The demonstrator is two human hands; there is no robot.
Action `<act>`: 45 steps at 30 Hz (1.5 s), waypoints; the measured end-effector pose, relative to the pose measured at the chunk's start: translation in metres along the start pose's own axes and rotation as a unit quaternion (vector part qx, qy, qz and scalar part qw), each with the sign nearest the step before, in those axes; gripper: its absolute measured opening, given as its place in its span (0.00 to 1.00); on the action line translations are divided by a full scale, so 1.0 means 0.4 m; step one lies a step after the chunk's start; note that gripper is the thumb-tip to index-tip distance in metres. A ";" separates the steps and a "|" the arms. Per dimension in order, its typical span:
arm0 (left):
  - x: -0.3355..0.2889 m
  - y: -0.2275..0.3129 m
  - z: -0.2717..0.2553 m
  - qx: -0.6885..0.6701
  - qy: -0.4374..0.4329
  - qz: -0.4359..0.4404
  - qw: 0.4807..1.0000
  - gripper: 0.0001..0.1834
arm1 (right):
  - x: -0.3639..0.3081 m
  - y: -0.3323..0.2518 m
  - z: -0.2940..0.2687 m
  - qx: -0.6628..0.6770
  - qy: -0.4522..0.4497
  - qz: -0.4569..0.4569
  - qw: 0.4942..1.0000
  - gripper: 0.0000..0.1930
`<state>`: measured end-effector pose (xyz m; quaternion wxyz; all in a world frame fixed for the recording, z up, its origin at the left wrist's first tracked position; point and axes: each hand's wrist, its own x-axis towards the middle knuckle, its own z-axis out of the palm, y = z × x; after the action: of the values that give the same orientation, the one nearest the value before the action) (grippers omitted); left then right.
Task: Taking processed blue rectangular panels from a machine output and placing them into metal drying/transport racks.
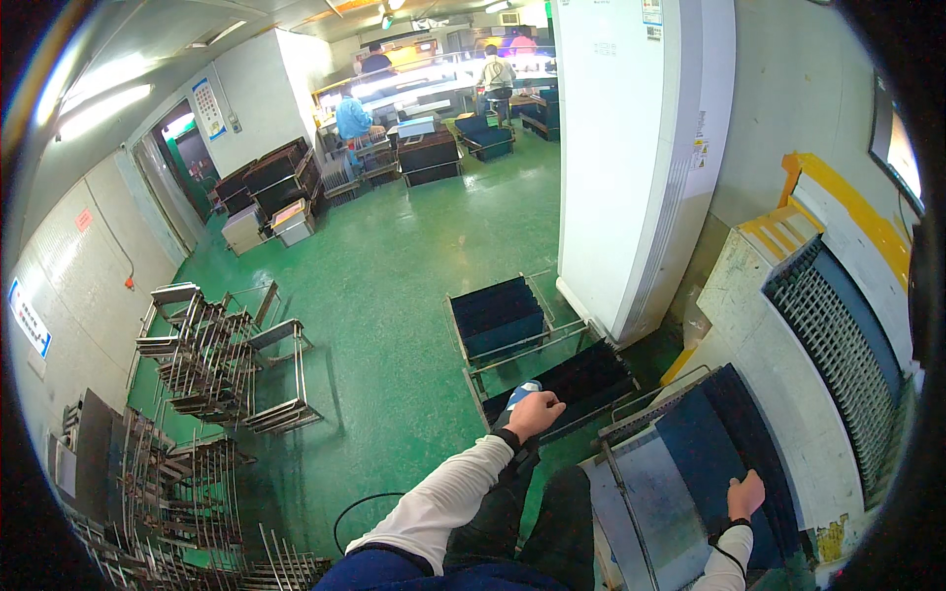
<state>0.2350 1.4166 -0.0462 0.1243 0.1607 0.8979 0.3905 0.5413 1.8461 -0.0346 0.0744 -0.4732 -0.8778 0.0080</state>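
Note:
My right hand (746, 494) has its fingers curled on a thin dark blue panel (702, 453), at the edge where it overlaps darker panels. A grey metal sheet (636, 483) lies to the left of it, and a metal rod frame (623, 492) runs across the sheet. My left hand (533, 416) is curled into a loose fist, with nothing visible in it. It hangs above a wire rack (473, 384) filled with upright dark panels (581, 386). Just beyond that hand shows a blue and white shoe tip (523, 393). The underside of the left hand is hidden.
A second group of dark blue panels (501, 317) stands in a rack ahead. A white machine with a slatted opening (833, 355) is at right, behind a tall white cabinet (631, 148). Metal racks (207, 355) are stacked at left. People (353, 116) work at lit benches far off.

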 end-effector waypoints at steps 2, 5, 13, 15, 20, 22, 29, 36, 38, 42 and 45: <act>-0.001 0.002 -0.001 0.003 0.005 0.005 1.000 0.18 | -0.001 -0.002 0.000 0.003 0.003 0.001 1.000 0.22; -0.004 0.005 -0.002 0.007 0.009 0.008 1.000 0.18 | -0.003 -0.003 -0.002 0.007 0.009 -0.003 1.000 0.22; -0.004 0.008 -0.005 0.008 0.004 0.005 1.000 0.17 | -0.005 0.003 0.006 0.007 0.028 -0.013 1.000 0.21; -0.005 0.007 -0.004 0.011 0.008 0.005 1.000 0.18 | -0.004 0.003 0.006 0.007 0.025 -0.014 1.000 0.21; 0.004 -0.005 0.003 0.009 0.002 0.006 1.000 0.17 | -0.003 0.003 0.005 0.011 0.019 -0.018 1.000 0.21; 0.005 -0.010 0.006 0.005 0.003 0.009 1.000 0.17 | -0.003 0.002 0.004 0.004 0.018 -0.018 1.000 0.20; 0.004 -0.005 0.005 0.007 0.008 0.015 1.000 0.17 | -0.001 0.006 0.010 0.003 0.023 -0.014 1.000 0.20; 0.005 -0.009 0.005 0.001 0.002 0.010 1.000 0.17 | -0.002 0.002 0.006 0.002 0.018 -0.017 1.000 0.20; 0.002 -0.006 0.005 0.013 0.009 0.010 1.000 0.18 | 0.002 0.005 0.009 -0.005 0.012 -0.015 1.000 0.19; 0.002 -0.006 0.001 0.018 0.004 -0.001 1.000 0.18 | -0.002 0.003 0.011 0.008 0.031 -0.020 0.999 0.19; 0.000 0.010 -0.004 0.011 -0.012 -0.001 1.000 0.19 | 0.000 0.019 0.023 0.010 0.042 -0.022 0.999 0.19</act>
<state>0.2351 1.4182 -0.0422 0.1338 0.1654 0.9009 0.3782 0.5462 1.8508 -0.0441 0.1158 -0.4526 -0.8841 -0.0049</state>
